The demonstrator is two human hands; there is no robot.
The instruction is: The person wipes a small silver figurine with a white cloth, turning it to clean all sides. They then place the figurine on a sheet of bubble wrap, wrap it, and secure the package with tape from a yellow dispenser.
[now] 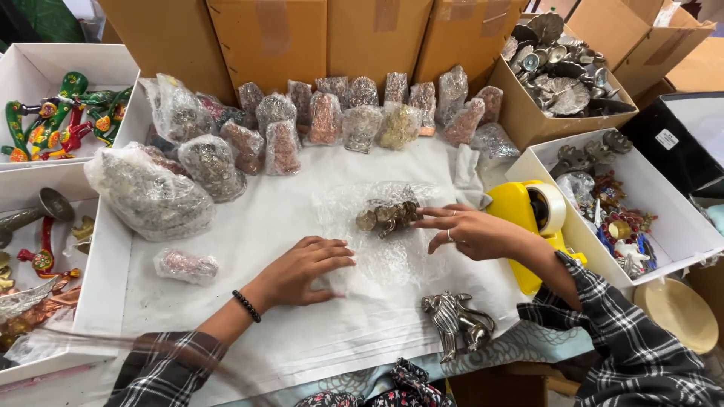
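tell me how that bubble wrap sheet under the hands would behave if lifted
The bubble wrap is probably floppy and light: it lies crumpled and thin on the paper. The small metal piece resting on it would likely slide or roll off.

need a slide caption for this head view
Left hand flat on bubble wrap, right hand touching a small metal ornament on it.

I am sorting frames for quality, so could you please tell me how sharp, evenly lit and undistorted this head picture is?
Head view: soft, even light with faint shadows under the left hand and right hand; the bubble wrap and metal figure are sharp; the left plaid sleeve is smeared with motion blur; the wide lens bows the white boxes at the edges; mild glare on the wrapped bundles.
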